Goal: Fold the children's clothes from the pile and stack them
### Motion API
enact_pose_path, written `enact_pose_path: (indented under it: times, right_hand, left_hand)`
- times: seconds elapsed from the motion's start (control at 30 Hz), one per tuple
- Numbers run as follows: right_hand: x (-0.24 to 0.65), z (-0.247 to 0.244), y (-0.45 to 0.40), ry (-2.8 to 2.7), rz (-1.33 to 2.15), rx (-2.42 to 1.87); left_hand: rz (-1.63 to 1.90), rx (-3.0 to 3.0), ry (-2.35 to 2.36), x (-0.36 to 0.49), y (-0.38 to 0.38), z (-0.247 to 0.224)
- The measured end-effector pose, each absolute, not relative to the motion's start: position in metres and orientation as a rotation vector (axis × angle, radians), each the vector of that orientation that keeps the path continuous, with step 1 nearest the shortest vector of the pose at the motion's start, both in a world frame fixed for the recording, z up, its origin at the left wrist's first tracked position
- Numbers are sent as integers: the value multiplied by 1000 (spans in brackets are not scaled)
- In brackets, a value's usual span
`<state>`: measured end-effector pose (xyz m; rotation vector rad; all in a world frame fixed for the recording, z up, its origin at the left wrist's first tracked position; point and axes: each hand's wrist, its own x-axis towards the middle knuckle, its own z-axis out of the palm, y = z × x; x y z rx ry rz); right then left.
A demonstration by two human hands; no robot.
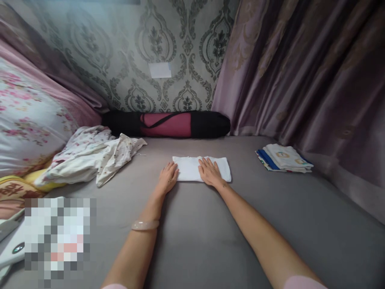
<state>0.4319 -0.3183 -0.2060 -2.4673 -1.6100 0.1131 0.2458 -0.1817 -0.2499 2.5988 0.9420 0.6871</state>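
Observation:
A white cloth (189, 168), folded into a flat rectangle, lies on the grey bed sheet (192, 224) in front of me. My left hand (169, 176) rests at the cloth's left edge, palm down with fingers stretched out. On top of the cloth, right of its middle, my right hand (209, 171) lies flat with its fingers spread. Neither hand grips anything. A pale bangle (145, 225) sits on my left forearm.
Folded clothes (284, 157) are stacked at the right. Crumpled patterned clothing (90, 158) lies left, beside a floral pillow (27, 116). A black and maroon long bag (167, 124) lies along the wall. Curtains (288, 72) hang at the right. A blurred patch covers things at lower left.

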Motion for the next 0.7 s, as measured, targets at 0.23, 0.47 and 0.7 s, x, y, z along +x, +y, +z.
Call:
enact_pose_path:
  times: [0.23, 0.47, 0.7]
  right_hand:
    - [434, -195, -317, -1613, 237, -2478]
    - [406, -181, -293, -1695, 143, -2370]
    - [390, -204, -279, -1708, 93, -2378]
  left_hand:
    - [723, 2583, 931, 246, -181, -247]
    - [747, 2571, 924, 248, -177, -248]
    - [787, 2546, 897, 246, -175, -248]
